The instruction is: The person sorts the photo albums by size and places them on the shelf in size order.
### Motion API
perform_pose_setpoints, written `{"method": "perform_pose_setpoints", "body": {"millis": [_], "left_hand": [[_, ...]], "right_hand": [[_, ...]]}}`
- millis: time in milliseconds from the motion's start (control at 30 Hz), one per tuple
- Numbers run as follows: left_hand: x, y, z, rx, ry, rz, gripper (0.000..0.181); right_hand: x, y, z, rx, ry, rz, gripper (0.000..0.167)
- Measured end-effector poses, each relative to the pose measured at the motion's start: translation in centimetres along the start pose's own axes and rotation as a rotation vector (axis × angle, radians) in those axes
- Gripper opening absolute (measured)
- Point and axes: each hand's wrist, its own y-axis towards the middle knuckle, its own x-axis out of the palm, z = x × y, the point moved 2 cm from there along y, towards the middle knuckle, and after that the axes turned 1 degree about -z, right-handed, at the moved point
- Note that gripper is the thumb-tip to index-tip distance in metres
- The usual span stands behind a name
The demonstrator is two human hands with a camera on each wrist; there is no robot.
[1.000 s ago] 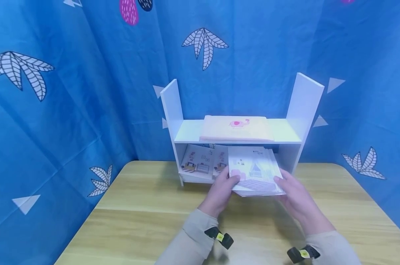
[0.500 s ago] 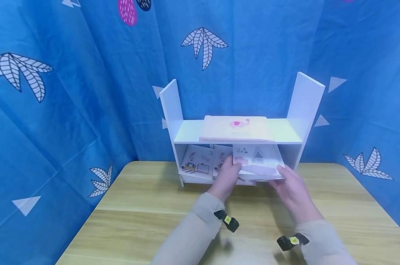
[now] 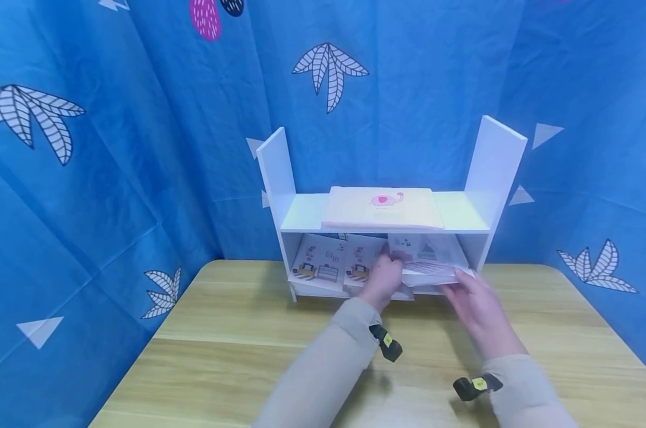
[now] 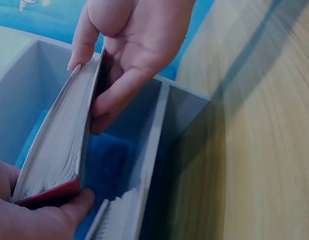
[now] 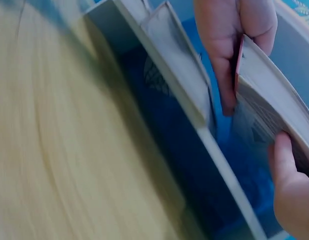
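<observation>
A thick book with a pale printed cover sits partly inside the lower compartment of a small white shelf. My left hand grips its left side, fingertips hidden beyond the edge. At the front right corner, my right hand holds it with the thumb on top and fingers underneath. Page edges of the book and a red strip of its cover show in the left wrist view. Left of it lie two similar books, the left book and the middle book.
On the upper board rests a flat cream item with a pink elephant. White side panels rise at both ends. The shelf stands at the back of a wooden table, before a blue patterned curtain.
Both hands have carried the book away from me into the lower compartment, then shifted it rightward. More of the middle book now shows. The left hand has moved right along with it.
</observation>
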Motion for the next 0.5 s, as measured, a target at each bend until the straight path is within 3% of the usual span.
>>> {"method": "perform_pose_setpoints", "body": {"millis": [233, 500], "left_hand": [[0.6, 0.7, -0.4, 0.011, 0.051, -0.001, 0.048], [0.6, 0.1, -0.1, 0.077, 0.172, 0.019, 0.043]], "right_hand": [[-1.3, -0.6, 0.0, 0.135, -0.208, 0.078, 0.072], [-3.0, -1.3, 0.6, 0.268, -0.488, 0.158, 0.074]]}}
